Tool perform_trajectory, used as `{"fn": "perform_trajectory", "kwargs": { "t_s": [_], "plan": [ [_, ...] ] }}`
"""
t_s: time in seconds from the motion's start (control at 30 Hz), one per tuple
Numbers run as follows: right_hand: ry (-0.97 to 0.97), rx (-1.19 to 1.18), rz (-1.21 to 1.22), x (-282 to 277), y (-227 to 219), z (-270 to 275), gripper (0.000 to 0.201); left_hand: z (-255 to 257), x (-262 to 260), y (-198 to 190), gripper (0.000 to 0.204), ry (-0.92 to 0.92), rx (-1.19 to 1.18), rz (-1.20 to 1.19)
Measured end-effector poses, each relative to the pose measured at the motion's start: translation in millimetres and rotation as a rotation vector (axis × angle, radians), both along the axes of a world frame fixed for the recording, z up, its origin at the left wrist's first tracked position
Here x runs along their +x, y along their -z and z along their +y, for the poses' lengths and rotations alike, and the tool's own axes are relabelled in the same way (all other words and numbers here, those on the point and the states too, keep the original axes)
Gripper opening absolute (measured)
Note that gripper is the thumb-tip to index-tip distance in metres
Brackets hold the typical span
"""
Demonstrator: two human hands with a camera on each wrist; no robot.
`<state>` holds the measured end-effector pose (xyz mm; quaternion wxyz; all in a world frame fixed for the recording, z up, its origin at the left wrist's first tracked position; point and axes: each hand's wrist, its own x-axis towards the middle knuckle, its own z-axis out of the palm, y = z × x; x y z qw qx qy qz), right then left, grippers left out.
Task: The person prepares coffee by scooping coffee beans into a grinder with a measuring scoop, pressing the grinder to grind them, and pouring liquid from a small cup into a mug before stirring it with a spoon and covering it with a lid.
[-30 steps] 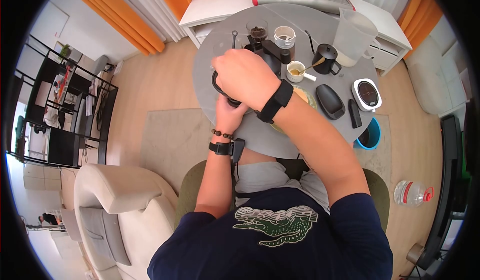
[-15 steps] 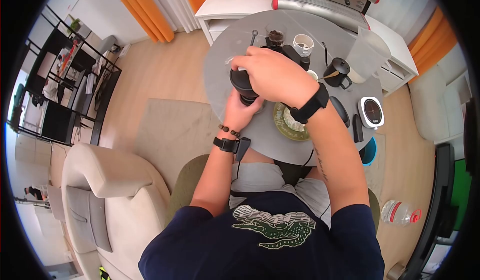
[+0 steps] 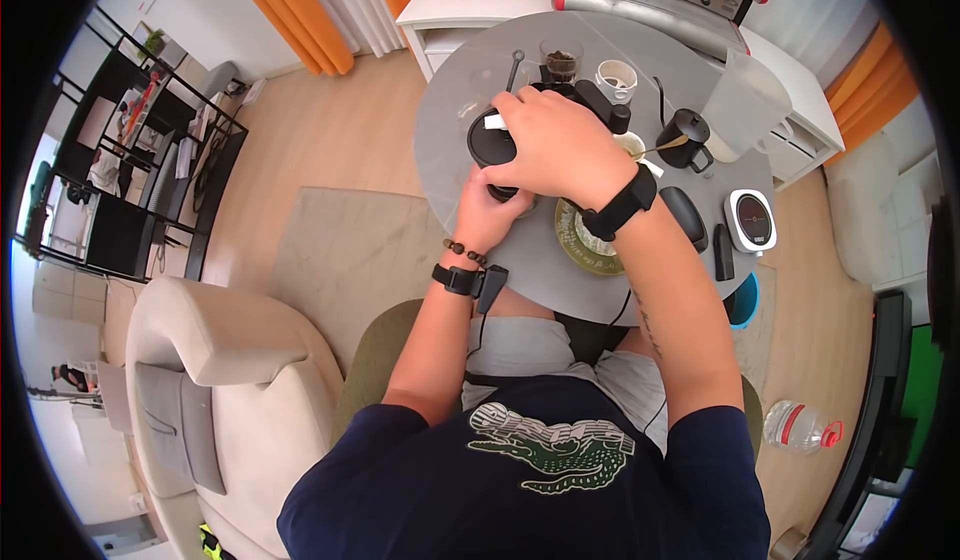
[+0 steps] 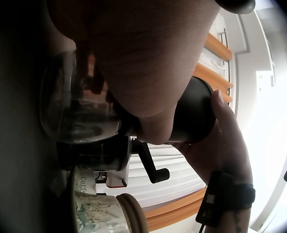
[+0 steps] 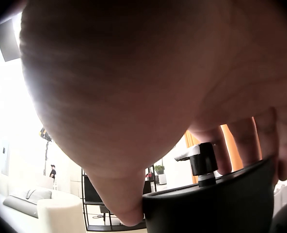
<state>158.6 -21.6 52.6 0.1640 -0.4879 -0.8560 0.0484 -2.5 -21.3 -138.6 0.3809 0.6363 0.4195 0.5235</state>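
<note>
A hand coffee grinder with a round black top [image 3: 488,146] stands at the near left of the grey table, its clear glass jar [image 4: 68,114] at the bottom. My left hand [image 3: 487,216] grips its middle from the near side. My right hand [image 3: 565,145] spans the black top, thumb on the near rim and fingers over the far side. In the right wrist view the thumb [image 5: 129,213] presses the rim, and a small black knob [image 5: 204,160] with a pale metal piece sticks up from the top.
Right of the hands is a green plate [image 3: 598,262]. Beyond stand a black pitcher [image 3: 687,138], a white cup [image 3: 615,80], a glass of dark beans [image 3: 562,63] and a clear jug [image 3: 745,110]. A scale [image 3: 750,220] lies at the right edge; a metal-ended rod [image 3: 516,70] points up behind the grinder.
The right hand has gone from a closed hold over the grinder's top to a spread grip across its rim, baring more of the top. The left hand keeps its grip. The head view has shifted.
</note>
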Motion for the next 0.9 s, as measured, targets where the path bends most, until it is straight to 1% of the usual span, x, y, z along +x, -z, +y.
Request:
{"fn": "perform_trajectory", "kwargs": {
  "t_s": [0.03,0.1,0.17,0.2,0.27,0.33,0.37,0.4,0.43,0.47,0.53,0.57,0.63,0.67,0.77,0.83,0.87,0.9],
  "plan": [
    [0.003,-0.061,-0.017,0.6,-2.3,0.9,0.072,0.2,1.9,0.3,0.021,-0.01,0.014,-0.031],
    [-0.008,-0.055,0.003,3.7,0.8,3.3,0.072,0.4,4.6,0.6,0.021,-0.013,0.028,-0.061],
    [-0.019,-0.049,0.02,6.4,3.5,4.0,0.071,0.5,6.0,1.8,0.019,0.042,0.01,-0.169],
    [-0.04,-0.06,0.05,6.9,4.5,4.2,0.071,0.5,4.4,2.7,0.019,0.044,0.008,-0.169],
    [-0.06,-0.072,0.08,8.6,8.9,3.8,0.07,0.0,-0.1,3.8,0.057,0.038,-0.053,-0.079],
    [-0.102,0.147,0.223,11.8,15.9,2.4,0.058,-1.1,0.3,5.5,0.059,0.006,-0.059,-0.052],
    [-0.102,0.145,0.223,12.5,13.8,1.7,0.058,-1.8,1.2,5.5,0.061,-0.027,-0.063,-0.025],
    [-0.139,0.143,0.249,13.5,8.8,1.6,0.051,-1.8,2.3,5.2,0.061,-0.026,-0.064,-0.023],
    [-0.175,0.141,0.275,14.3,5.6,2.2,0.044,-1.4,3.7,4.7,0.062,0.004,-0.058,-0.109],
    [-0.173,0.141,0.276,14.5,5.0,3.9,0.044,-1.3,4.9,4.1,0.062,0.034,-0.052,-0.194],
    [-0.194,0.141,0.229,13.3,3.9,8.3,0.028,-2.5,4.3,2.5,0.063,0.017,-0.053,-0.154],
    [-0.19,0.14,0.232,12.1,3.3,10.1,0.028,-2.6,3.0,2.7,0.064,-0.002,-0.053,-0.114],
    [-0.174,0.108,0.203,10.5,2.8,12.7,0.018,-2.3,2.4,3.7,0.061,0.017,-0.054,-0.122],
    [-0.171,0.108,0.205,9.5,4.1,13.9,0.018,-2.0,2.4,3.0,0.058,0.033,-0.052,-0.133],
    [-0.151,0.136,0.18,6.9,7.1,13.0,0.017,-4.0,3.2,1.8,0.058,0.025,-0.058,-0.132],
    [-0.13,0.118,0.114,6.7,1.0,8.6,0.016,-5.2,4.8,0.7,0.058,0.03,-0.059,-0.147],
    [-0.124,0.117,0.117,6.8,2.1,8.9,0.016,-5.9,5.3,-0.2,0.057,0.03,-0.059,-0.164],
    [-0.146,0.149,0.089,7.2,3.0,11.0,0.017,-6.5,5.5,-1.7,0.057,0.036,-0.06,-0.16]
  ]
}}
